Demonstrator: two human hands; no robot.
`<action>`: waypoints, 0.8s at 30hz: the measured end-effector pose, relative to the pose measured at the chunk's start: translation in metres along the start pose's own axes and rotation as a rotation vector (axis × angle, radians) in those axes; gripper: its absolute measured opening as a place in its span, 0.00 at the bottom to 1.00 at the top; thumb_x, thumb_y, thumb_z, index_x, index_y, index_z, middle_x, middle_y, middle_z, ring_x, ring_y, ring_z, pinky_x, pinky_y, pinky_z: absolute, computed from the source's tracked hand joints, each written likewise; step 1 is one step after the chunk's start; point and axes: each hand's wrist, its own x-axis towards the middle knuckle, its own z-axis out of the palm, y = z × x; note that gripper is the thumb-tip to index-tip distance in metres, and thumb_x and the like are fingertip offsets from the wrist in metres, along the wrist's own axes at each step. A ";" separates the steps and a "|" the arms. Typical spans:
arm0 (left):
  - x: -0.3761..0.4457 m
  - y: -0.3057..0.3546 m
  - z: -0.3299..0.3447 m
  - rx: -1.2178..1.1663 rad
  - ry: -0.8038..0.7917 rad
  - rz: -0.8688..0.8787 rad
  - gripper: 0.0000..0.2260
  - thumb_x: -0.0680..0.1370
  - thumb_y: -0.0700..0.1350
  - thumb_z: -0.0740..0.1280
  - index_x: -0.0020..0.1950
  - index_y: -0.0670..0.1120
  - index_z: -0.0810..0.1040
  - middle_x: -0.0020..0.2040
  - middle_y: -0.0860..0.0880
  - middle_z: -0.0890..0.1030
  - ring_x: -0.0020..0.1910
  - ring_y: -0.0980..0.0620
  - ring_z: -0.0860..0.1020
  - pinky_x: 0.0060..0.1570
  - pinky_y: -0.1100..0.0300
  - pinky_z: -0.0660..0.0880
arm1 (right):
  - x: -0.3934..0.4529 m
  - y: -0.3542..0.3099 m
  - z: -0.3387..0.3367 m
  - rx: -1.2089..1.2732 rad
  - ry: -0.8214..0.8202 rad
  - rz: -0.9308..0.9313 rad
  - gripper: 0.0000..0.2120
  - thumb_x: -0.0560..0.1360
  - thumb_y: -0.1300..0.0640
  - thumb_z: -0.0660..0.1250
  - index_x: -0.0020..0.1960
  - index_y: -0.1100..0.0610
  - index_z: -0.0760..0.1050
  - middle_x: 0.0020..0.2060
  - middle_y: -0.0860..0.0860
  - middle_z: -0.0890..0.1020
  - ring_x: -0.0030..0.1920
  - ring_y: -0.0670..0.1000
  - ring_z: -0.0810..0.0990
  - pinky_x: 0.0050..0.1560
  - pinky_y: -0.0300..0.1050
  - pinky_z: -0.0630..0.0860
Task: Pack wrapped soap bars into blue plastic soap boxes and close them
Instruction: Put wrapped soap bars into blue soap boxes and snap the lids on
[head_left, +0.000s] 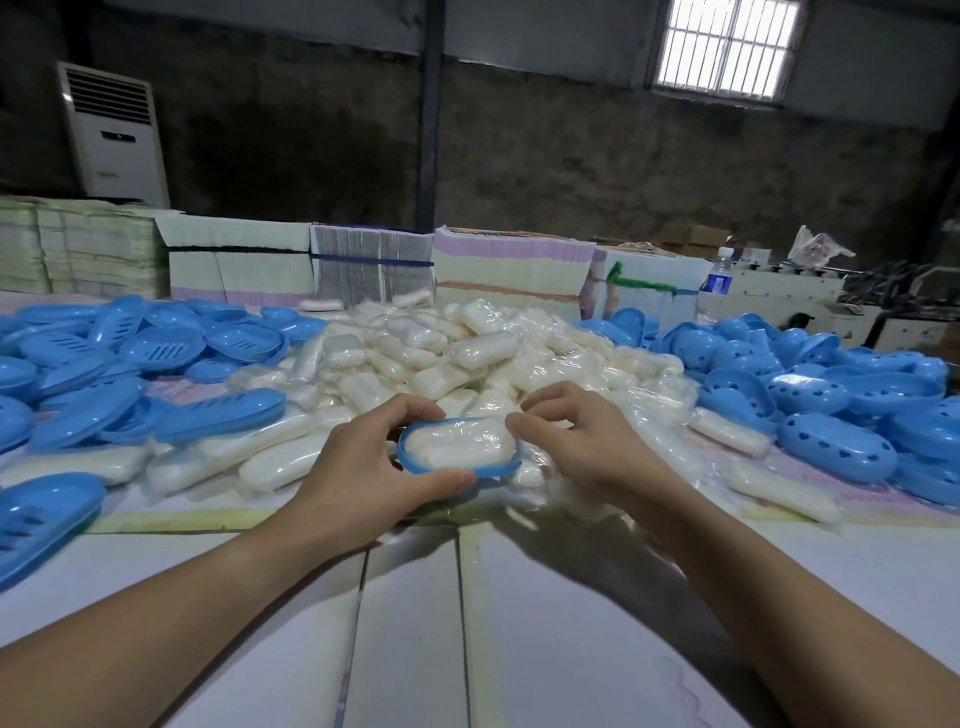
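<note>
1. The left hand (363, 457) is curled round a blue box half (415, 465), thumb under the near rim and fingers over the far rim. It is held just above the near edge of the soap heap (467, 353), at about 12 o'clock from the person.

2. A wrapped soap bar (457, 441) lies in that half. Its long axis runs from 9 to 3 o'clock, matching the box, and it looks seated rather than tilted.

3. The right hand (571, 441) sits at the 3 o'clock end of the box. Its fingers are loosely bent and a fingertip touches the wrapper at that end; it grips nothing that I can see.

4. The box is not yet shut, so a lid is what the next move needs, by my reckoning. Pierced halves (831, 441) are piled at 2 to 3 o'clock, nearer the free right hand. Slotted halves (156, 415) lie at 9 to 10 o'clock, on the busy hand's side. Which kind fits as the lid I cannot tell.

5. The bare table (415, 623) at 6 o'clock, between the forearms, gives open room for pressing the box closed. The loose bars just beyond slide easily and could snag a reaching wrist.
</note>
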 end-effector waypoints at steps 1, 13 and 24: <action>0.000 0.000 0.000 -0.028 -0.022 0.000 0.24 0.59 0.59 0.81 0.53 0.63 0.79 0.49 0.64 0.81 0.49 0.64 0.79 0.44 0.69 0.76 | 0.001 0.000 -0.003 0.017 0.042 -0.003 0.08 0.73 0.49 0.71 0.36 0.47 0.83 0.48 0.41 0.81 0.52 0.41 0.78 0.52 0.38 0.70; -0.001 -0.007 0.004 -0.016 -0.467 0.110 0.32 0.53 0.62 0.81 0.56 0.71 0.77 0.54 0.66 0.82 0.51 0.64 0.82 0.46 0.75 0.74 | 0.033 0.090 -0.114 -0.425 0.622 0.340 0.18 0.75 0.52 0.63 0.65 0.49 0.75 0.59 0.51 0.79 0.62 0.56 0.72 0.56 0.52 0.69; 0.006 -0.015 0.006 0.043 -0.455 0.176 0.43 0.48 0.75 0.78 0.63 0.69 0.75 0.57 0.63 0.83 0.51 0.64 0.82 0.49 0.73 0.75 | -0.014 0.183 -0.170 -0.874 0.352 0.830 0.27 0.74 0.47 0.64 0.71 0.50 0.62 0.71 0.60 0.64 0.71 0.64 0.58 0.68 0.65 0.58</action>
